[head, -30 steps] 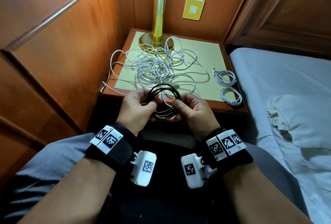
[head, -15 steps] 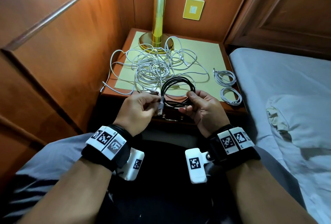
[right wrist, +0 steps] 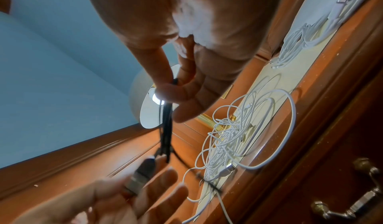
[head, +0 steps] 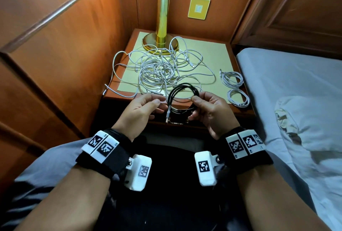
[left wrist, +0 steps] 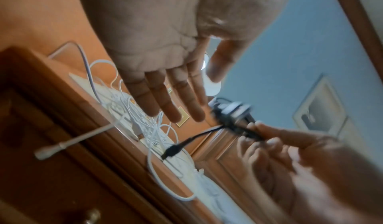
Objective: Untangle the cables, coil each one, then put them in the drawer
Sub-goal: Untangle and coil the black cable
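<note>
Pinching the black cable (head: 182, 94) between thumb and forefinger, the right hand (head: 209, 110) holds the coil up on edge in front of the nightstand (head: 232, 60), while the left hand (head: 142, 109) sits just beside it at nine o'clock, fingers straight and spread wide, holding nothing, as the left wrist view shows plainly. One silver-tipped plug end (head: 168, 113) dangles free at six o'clock under the coil, right over the closed drawer (right wrist: 331, 170) with its brass handle (right wrist: 352, 199). The risk, as I read it: the grip pins only one side of the loops, and that thin, springy, rubbery cord wants to fan open; loosen the pinch and the rings spill apart. The hanging plug could also snag the white tangle (head: 161, 71) lying just behind at twelve o'clock, a loose nest of smooth, glossy cords looping over the pale mat (head: 212, 51) and around the base of the polished brass lamp (head: 162, 8). Two white coils (head: 235, 87) already lie neat and round at two o'clock near the table's right edge, and one stray white strand trails off the left edge, so a careless tug might drag it down. The drawer still needs a free hand to open it, and the left one looks ready.
</note>
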A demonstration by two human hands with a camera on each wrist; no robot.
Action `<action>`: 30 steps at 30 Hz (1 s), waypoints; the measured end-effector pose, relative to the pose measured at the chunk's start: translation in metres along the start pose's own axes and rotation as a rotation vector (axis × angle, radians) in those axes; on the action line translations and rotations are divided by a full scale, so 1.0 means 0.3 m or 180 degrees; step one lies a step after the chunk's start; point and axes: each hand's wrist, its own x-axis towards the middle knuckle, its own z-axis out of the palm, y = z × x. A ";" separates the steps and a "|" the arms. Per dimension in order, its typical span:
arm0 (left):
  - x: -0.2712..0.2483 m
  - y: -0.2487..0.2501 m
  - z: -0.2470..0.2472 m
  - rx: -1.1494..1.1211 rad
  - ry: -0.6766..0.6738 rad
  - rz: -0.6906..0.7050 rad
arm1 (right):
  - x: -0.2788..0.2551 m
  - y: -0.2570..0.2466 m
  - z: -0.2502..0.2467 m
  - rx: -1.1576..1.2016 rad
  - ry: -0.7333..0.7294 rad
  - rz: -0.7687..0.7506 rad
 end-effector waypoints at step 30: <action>-0.012 0.020 0.066 -0.1677 0.0854 -0.0172 | 0.016 0.053 0.056 -0.0532 -0.0218 -0.0066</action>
